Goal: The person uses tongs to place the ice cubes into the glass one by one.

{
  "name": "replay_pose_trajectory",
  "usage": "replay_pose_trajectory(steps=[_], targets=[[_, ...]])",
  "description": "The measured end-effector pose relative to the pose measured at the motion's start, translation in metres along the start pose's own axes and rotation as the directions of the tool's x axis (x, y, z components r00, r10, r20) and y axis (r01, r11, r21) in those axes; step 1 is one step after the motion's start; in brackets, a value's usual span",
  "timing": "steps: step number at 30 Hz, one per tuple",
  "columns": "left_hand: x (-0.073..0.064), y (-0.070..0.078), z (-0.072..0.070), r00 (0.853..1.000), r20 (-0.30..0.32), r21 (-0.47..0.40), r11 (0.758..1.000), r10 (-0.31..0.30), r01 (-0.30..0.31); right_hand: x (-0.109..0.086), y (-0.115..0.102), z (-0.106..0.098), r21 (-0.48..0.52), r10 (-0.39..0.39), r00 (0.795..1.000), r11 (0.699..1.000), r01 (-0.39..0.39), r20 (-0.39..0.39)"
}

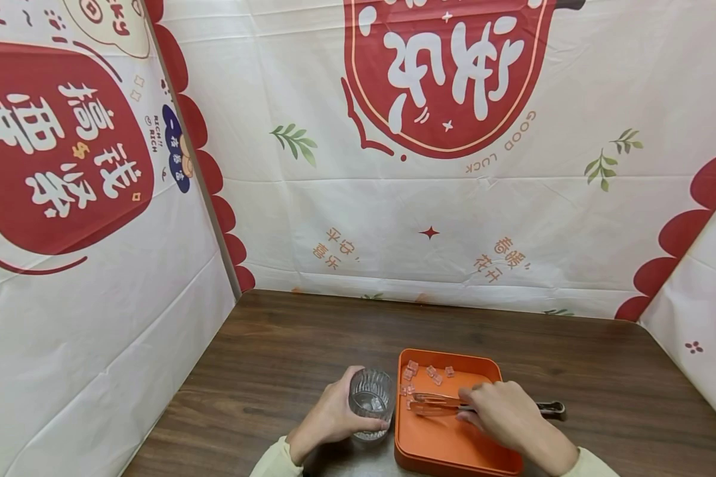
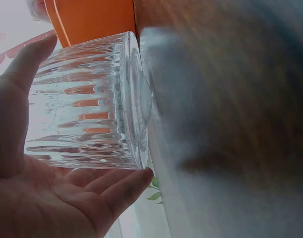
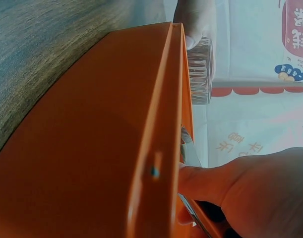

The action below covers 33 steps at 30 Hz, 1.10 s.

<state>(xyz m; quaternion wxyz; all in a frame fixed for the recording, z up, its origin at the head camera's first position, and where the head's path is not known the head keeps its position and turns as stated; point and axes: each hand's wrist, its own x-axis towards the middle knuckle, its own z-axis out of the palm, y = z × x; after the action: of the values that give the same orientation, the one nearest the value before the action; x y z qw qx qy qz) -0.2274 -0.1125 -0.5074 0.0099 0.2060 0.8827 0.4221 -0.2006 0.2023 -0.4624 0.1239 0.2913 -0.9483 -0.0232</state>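
Observation:
My left hand (image 1: pixel 333 412) holds a clear ribbed glass (image 1: pixel 370 391) on the table, thumb on the near side and fingers round the far side. A clear cube-like piece shows inside the glass. In the left wrist view, the ribbed wall of the glass (image 2: pixel 87 104) lies between thumb and fingers. My right hand (image 1: pixel 504 412) grips metal tongs (image 1: pixel 432 405) over the orange tray (image 1: pixel 432 440). Their tips are low at the tray's left side, beside clear plastic-looking ice cubes (image 1: pixel 434 375); whether they pinch one, I cannot tell. The tray wall hides most of the tongs in the right wrist view.
The tray stands immediately right of the glass on a dark wood-grain table (image 1: pixel 286 351). Several cubes lie along the tray's left and far sides. The dark tong handle (image 1: pixel 551 410) sticks out past the tray's right rim. Printed cloth (image 1: pixel 298 218) hangs behind and at both sides.

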Motion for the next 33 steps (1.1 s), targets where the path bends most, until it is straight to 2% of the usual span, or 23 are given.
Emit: replay_pose_trajectory(steps=[14,33], targets=[[0.0001,0.0010,-0.0010,1.000,0.000,-0.004,1.000,0.005,-0.005,0.0006,-0.0029,0.0024,-0.042,-0.022,0.998,0.999,0.020,-0.057],[0.0007,0.0013,-0.0015,1.000,0.001,-0.007,1.000,-0.003,0.003,0.0018,0.0061,-0.0030,-0.034,0.003,0.991,0.999,-0.008,-0.130]])
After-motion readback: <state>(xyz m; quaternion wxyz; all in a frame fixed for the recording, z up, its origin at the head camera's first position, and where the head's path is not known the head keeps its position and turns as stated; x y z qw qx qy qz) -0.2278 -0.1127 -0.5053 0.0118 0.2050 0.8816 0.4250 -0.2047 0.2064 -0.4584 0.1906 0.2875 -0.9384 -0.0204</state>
